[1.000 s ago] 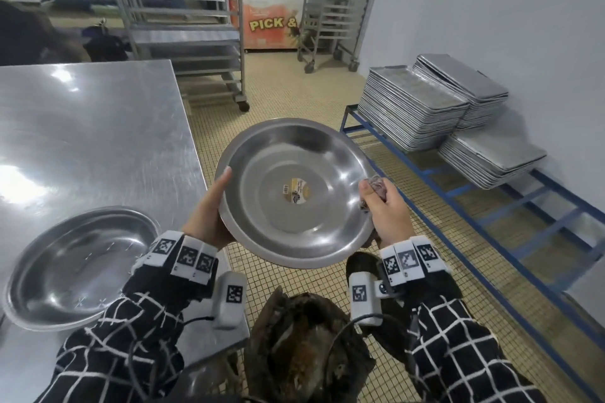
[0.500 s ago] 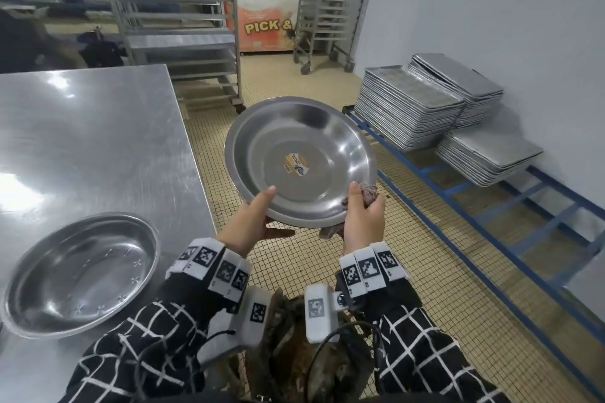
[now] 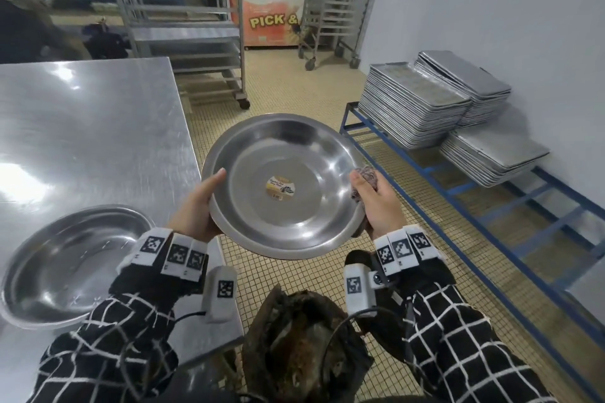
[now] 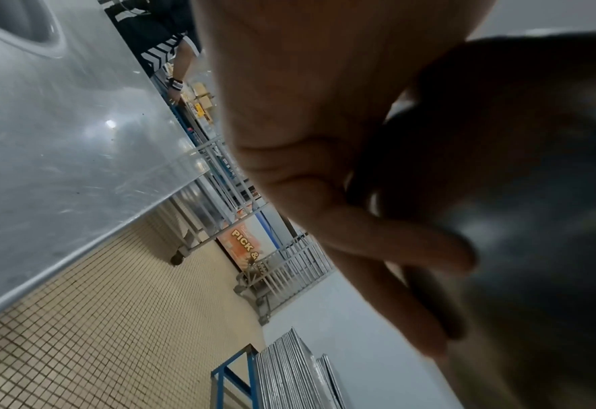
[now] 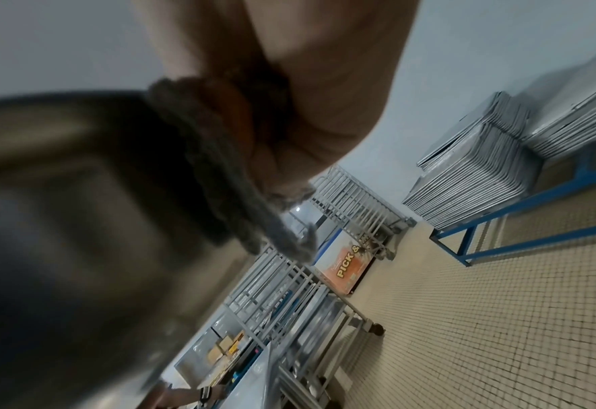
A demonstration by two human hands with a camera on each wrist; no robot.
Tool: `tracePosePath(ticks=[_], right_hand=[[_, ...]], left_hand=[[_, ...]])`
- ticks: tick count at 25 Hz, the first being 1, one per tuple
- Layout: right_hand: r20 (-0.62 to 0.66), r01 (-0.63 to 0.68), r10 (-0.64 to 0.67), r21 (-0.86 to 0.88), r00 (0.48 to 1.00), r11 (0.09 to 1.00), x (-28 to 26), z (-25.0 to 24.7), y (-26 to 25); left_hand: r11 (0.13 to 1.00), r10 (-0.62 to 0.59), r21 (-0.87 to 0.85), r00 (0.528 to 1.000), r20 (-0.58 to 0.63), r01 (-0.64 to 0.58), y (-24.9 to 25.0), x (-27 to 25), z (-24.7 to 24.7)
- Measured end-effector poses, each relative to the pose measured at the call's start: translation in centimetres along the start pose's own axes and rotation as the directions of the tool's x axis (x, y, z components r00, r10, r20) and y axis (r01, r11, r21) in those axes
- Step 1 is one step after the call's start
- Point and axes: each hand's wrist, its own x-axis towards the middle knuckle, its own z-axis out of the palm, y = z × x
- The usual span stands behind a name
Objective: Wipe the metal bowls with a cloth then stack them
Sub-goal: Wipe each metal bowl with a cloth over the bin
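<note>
I hold a wide metal bowl (image 3: 281, 186) with a round sticker in its middle over the tiled floor, tilted toward me. My left hand (image 3: 196, 206) grips its left rim, thumb on the inside; in the left wrist view my fingers (image 4: 376, 249) lie under the dark bowl (image 4: 534, 193). My right hand (image 3: 376, 203) pinches a grey-brown cloth (image 3: 366, 177) against the right rim. The right wrist view shows the cloth (image 5: 226, 171) bunched between palm and bowl (image 5: 61, 221). A second metal bowl (image 3: 65, 262) sits on the steel table (image 3: 91, 127) at my left.
Stacks of metal trays (image 3: 425, 101) rest on a blue frame rack (image 3: 491, 206) along the right wall. Wheeled tray racks (image 3: 183, 10) and an orange "PICK &" chest (image 3: 268, 20) stand at the back. A person stands at the far left behind the table.
The bowl went up and away from me, then came back lower and closer. My left hand shifted back to the left rim, and my right hand with the cloth moved up the right rim.
</note>
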Motion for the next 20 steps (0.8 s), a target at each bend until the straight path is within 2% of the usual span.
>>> tracePosePath(ticks=[3, 7, 12, 15, 17, 20], right_hand=[[-0.073, 0.004, -0.002, 0.033, 0.997, 0.999, 0.0, 1.4, 0.2], [-0.212, 0.015, 0.012, 0.122, 0.977, 0.992, -0.7, 3.9, 0.7], [-0.276, -0.002, 0.057, 0.196, 0.960, 0.981, -1.2, 5.5, 1.3], [-0.257, -0.026, 0.085, 0.226, 0.963, 0.974, -1.5, 5.4, 1.7], [-0.213, -0.058, 0.106, 0.219, 0.971, 0.974, -1.4, 4.6, 1.7], [-0.062, -0.056, 0.063, 0.111, 0.996, 0.992, -0.8, 2.2, 1.1]], left_hand=[[1.000, 0.001, 0.029, 0.988, -0.151, 0.004, -0.7, 0.2, 0.6], [0.991, 0.032, 0.132, 0.970, -0.241, 0.000, -2.1, 0.3, 2.8], [0.932, -0.123, 0.338, 0.991, -0.048, 0.132, -4.8, 0.4, 4.5], [0.896, -0.149, 0.426, 0.989, 0.026, 0.123, -4.7, 0.2, 4.0], [0.935, -0.117, 0.341, 0.993, 0.033, 0.099, -3.9, -0.1, 3.2], [0.997, -0.024, 0.074, 1.000, 0.012, 0.023, -1.6, -1.1, 1.6]])
